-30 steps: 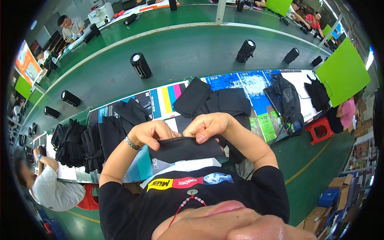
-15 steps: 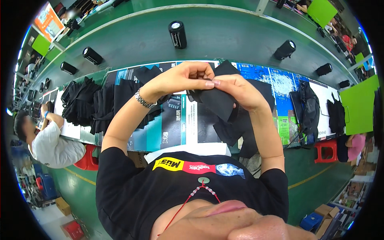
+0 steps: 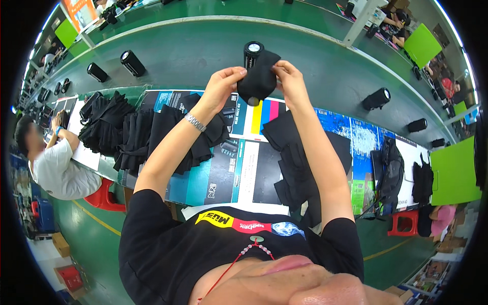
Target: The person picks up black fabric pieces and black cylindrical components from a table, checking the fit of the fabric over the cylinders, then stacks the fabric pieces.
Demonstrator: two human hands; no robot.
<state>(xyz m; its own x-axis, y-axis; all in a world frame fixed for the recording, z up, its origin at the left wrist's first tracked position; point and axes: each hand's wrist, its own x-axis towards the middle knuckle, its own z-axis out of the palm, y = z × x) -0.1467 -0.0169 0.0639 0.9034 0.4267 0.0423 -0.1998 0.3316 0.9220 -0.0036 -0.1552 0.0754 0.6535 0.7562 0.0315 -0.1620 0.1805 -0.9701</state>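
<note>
Raised over the far edge of the table, a piece of soft black fabric [image 3: 258, 81] hangs spread between my two hands. My left hand [image 3: 226, 85] pinches its left side with thumb and fingers. The upper right edge is pinched by my right hand [image 3: 288, 77]. Directly behind the fabric stands a black cylinder with a round pale-ringed top [image 3: 253, 48], partly covered by it. Several black fabric pieces [image 3: 295, 168] lie in a loose stack under my right forearm. Further black pieces [image 3: 168, 132] are heaped in rows beside my left forearm.
Beyond the table runs a green conveyor belt [image 3: 183, 51] carrying several black cylinders [image 3: 376, 98]. A black bag [image 3: 391, 173] lies on the table to the right, near a green panel [image 3: 455, 173]. At the left, a person in a white shirt [image 3: 66, 162] sits on a red stool [image 3: 107, 195].
Both hands have moved forward, away from my body, and apart, carrying the black fabric toward the belt. The fabric now hangs in front of the cylinder. My view has shifted slightly.
</note>
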